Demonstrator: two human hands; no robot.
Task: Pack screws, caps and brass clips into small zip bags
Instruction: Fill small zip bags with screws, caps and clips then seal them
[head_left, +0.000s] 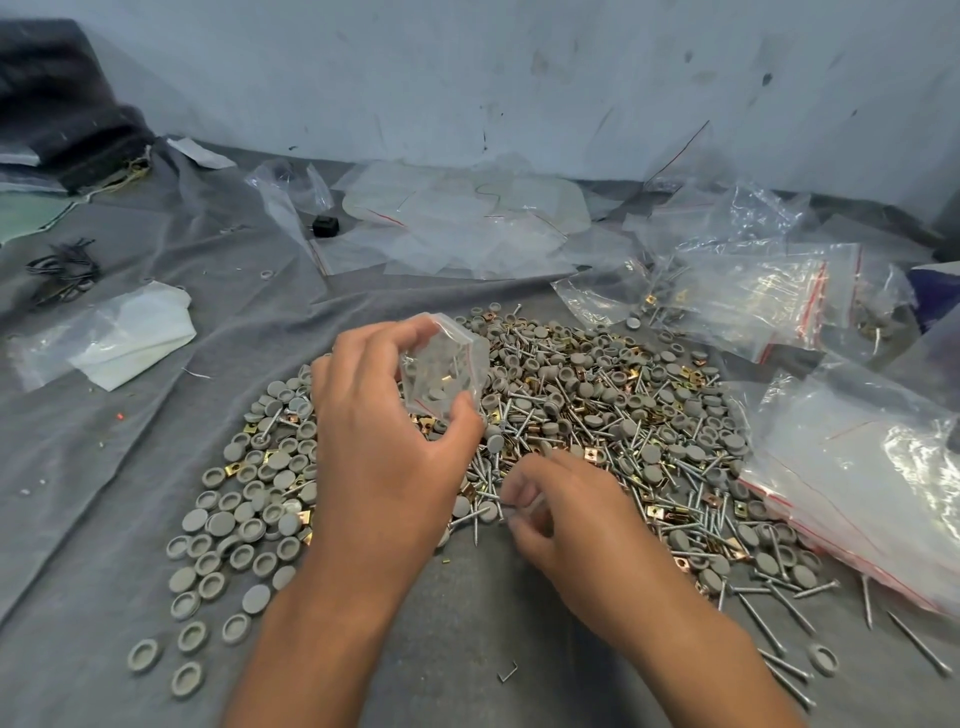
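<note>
2 hands (387, 441) (563, 512): left holds zip bag (444, 371), right pinches screws (488, 496).

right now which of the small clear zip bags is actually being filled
The small clear zip bag held up in the left hand, with grey caps inside; the other bags lie on the grey cloth.

Looked like a small hand-packing workshop, not a home table. A grey cloth (156, 426) covered the work surface, set against a scuffed, stained pale wall (467, 78). Bulk hardware lay loose in one big heap (597, 415) (grey caps, screws, brass clips mixed). Empty clear bags (457, 223) were strewn behind it, and filled red-striped zip bags (753, 296) were stacked at right.
</note>
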